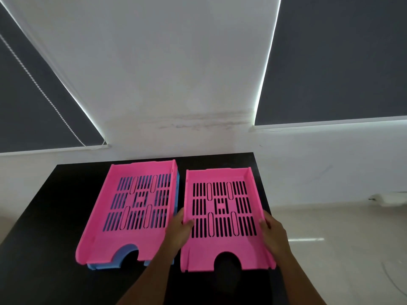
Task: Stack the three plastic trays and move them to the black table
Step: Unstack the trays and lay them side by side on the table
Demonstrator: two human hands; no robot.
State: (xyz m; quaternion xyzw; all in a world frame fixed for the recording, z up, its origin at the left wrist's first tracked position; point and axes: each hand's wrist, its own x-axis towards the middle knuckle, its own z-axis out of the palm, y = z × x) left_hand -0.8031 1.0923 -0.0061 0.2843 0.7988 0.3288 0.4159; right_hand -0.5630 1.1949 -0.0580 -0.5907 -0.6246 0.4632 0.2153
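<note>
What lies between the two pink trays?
In the head view, a narrow strip of black table, the blue tray's edge, and the left hand gripping the right pink tray; the left pink tray rests on the blue one.

Left hand (178, 231), right hand (274, 233) bare; forearms unsleeved.

L hand (179, 231) & R hand (274, 233) grip pink tray (224, 245) sides.

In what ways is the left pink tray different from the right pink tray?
The left pink tray lies on a blue tray, untouched; the right pink tray is gripped at its sides by the left hand and right hand, with nothing under it but the black table. Both share the same slotted design.
</note>
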